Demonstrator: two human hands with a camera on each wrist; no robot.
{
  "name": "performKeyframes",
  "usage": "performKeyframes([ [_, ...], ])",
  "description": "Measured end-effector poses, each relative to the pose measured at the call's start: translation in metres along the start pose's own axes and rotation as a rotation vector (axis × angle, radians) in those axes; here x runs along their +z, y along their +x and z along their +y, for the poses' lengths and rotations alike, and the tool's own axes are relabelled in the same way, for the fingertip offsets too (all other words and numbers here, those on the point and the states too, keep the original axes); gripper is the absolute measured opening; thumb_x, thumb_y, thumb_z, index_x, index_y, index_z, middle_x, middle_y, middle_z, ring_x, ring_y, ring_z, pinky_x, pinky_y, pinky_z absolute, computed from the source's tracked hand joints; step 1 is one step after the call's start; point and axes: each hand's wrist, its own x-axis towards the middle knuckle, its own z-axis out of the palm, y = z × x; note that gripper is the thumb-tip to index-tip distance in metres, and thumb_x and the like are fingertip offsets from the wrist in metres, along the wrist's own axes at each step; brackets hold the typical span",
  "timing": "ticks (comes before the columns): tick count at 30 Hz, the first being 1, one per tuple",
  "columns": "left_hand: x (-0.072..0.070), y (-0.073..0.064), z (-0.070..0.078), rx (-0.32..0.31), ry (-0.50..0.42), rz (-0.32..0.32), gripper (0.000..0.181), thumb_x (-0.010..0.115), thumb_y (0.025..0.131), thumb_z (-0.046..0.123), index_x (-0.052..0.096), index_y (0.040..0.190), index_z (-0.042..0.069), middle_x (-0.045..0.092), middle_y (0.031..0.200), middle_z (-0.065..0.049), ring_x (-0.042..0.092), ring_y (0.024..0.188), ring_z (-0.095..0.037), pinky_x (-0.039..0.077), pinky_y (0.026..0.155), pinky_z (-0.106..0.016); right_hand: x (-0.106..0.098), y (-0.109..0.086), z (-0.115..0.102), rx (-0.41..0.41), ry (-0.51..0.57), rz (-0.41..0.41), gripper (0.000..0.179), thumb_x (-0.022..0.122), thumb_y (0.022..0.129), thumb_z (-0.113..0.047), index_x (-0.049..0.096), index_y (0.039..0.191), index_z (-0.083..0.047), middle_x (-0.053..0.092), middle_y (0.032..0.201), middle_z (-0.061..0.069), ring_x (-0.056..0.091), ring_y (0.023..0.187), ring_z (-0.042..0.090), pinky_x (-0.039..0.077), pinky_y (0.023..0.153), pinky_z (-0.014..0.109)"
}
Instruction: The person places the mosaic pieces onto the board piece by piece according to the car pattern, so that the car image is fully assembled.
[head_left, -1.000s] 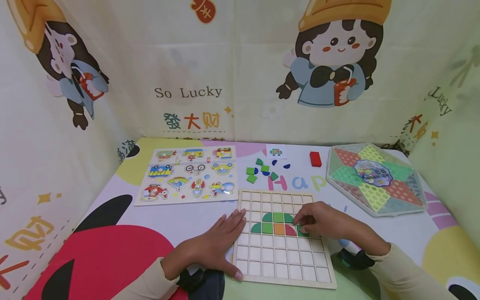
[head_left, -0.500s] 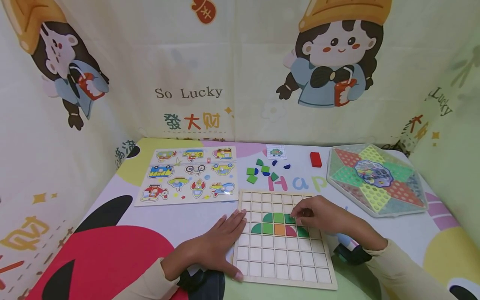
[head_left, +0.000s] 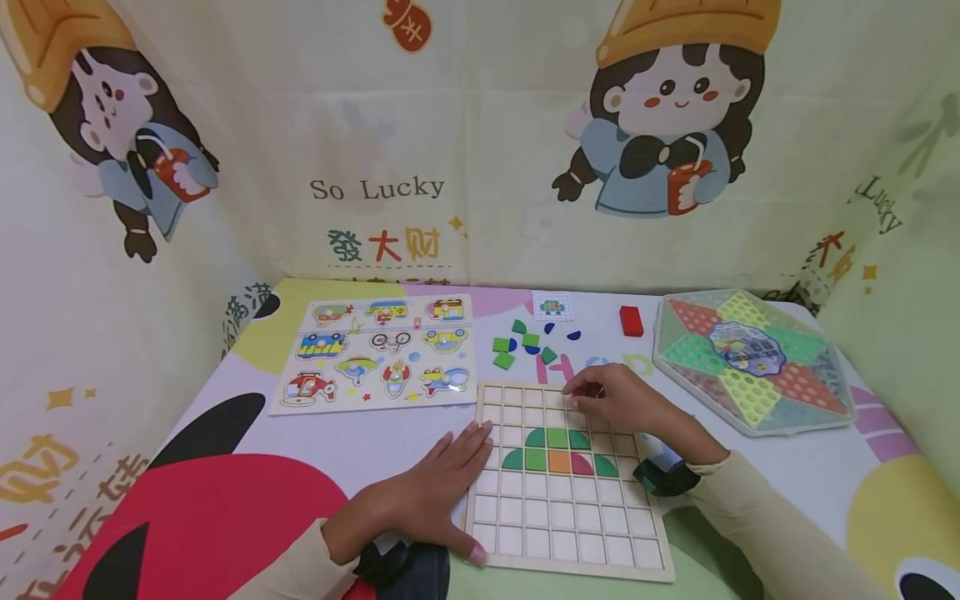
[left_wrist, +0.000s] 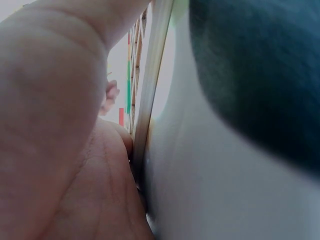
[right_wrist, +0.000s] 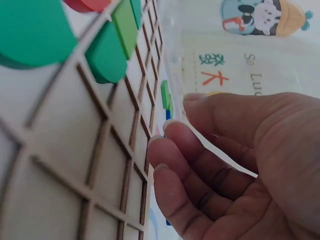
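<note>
A wooden grid board (head_left: 561, 518) lies on the table in the head view. Its upper cells hold green quarter-rounds (head_left: 513, 459), green squares (head_left: 535, 458), an orange square (head_left: 559, 461) and a red quarter-round (head_left: 581, 463). My left hand (head_left: 431, 487) rests along the board's left edge, fingers spread, thumb near its lower corner. Over the far right part of the grid hovers my right hand (head_left: 626, 408), fingers loosely bent. In the right wrist view the thumb and fingertips (right_wrist: 172, 127) stand apart with nothing between them. The left wrist view mostly shows palm (left_wrist: 100, 175) and board edge (left_wrist: 152, 75).
Beyond the board lie loose green squares (head_left: 503, 360), green quarter-rounds (head_left: 519, 326), blue half-rounds (head_left: 573, 335) and a pattern card (head_left: 552, 306). A vehicle puzzle (head_left: 375, 354) is at left. A red block (head_left: 632, 321) and a star-patterned game box (head_left: 753, 358) stand at right.
My right hand has left the green quarter-rounds at the right of the figure and moved up and away toward the board's far edge. The left hand stays put.
</note>
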Motion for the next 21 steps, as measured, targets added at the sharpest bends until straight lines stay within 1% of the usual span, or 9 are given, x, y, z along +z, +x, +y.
performKeyframes([
  [3, 0.001, 0.000, 0.000, 0.002, 0.000, 0.003, 0.120, 0.065, 0.070, 0.074, 0.012, 0.157, 0.009, -0.005, 0.163, -0.001, -0.009, 0.147, -0.020, 0.001, 0.115, -0.053, 0.000, 0.010, 0.001, 0.025, -0.010, 0.034, 0.011, 0.071, 0.089, -0.006, 0.074, 0.099, -0.005, 0.066, 0.085, -0.002, 0.056, 0.078, 0.017, 0.051, 0.071, 0.029],
  [8, 0.001, 0.000, 0.000, -0.002, 0.003, 0.006, 0.120, 0.064, 0.071, 0.075, 0.012, 0.157, 0.010, -0.004, 0.163, 0.000, -0.008, 0.147, -0.020, 0.002, 0.115, -0.053, 0.000, 0.024, 0.004, 0.086, 0.041, 0.074, 0.014, 0.070, 0.089, -0.006, 0.074, 0.102, -0.002, 0.070, 0.093, 0.004, 0.058, 0.081, 0.019, 0.051, 0.073, 0.029],
  [11, 0.000, 0.001, 0.000, -0.001, 0.004, 0.006, 0.120, 0.064, 0.071, 0.074, 0.012, 0.157, 0.010, -0.004, 0.163, 0.000, -0.007, 0.147, -0.020, 0.002, 0.115, -0.053, 0.001, 0.031, 0.008, 0.085, 0.071, 0.078, 0.014, 0.068, 0.089, -0.002, 0.074, 0.102, -0.002, 0.071, 0.097, 0.007, 0.058, 0.083, 0.021, 0.050, 0.074, 0.030],
  [13, 0.000, 0.001, 0.001, 0.000, 0.005, 0.006, 0.120, 0.065, 0.070, 0.074, 0.012, 0.157, 0.010, -0.004, 0.163, 0.000, -0.007, 0.148, -0.021, 0.002, 0.115, -0.053, 0.001, 0.036, 0.011, 0.088, 0.082, 0.079, 0.014, 0.068, 0.089, -0.002, 0.075, 0.101, -0.003, 0.071, 0.097, 0.006, 0.058, 0.083, 0.022, 0.051, 0.074, 0.031],
  [15, 0.000, 0.001, 0.001, -0.003, 0.006, 0.007, 0.120, 0.065, 0.070, 0.074, 0.012, 0.157, 0.010, -0.004, 0.163, 0.000, -0.007, 0.148, -0.020, 0.002, 0.115, -0.053, 0.002, 0.041, 0.014, 0.108, 0.090, 0.086, 0.013, 0.068, 0.090, -0.004, 0.075, 0.101, -0.005, 0.070, 0.096, 0.005, 0.057, 0.085, 0.022, 0.051, 0.075, 0.031],
  [21, 0.001, 0.002, 0.000, -0.005, 0.015, 0.010, 0.121, 0.065, 0.070, 0.075, 0.012, 0.157, 0.009, -0.004, 0.163, 0.000, -0.008, 0.147, -0.020, 0.002, 0.115, -0.053, 0.004, 0.054, 0.017, 0.196, 0.109, 0.136, 0.015, 0.068, 0.091, -0.009, 0.073, 0.105, -0.006, 0.068, 0.098, 0.005, 0.059, 0.092, 0.024, 0.052, 0.080, 0.032],
])
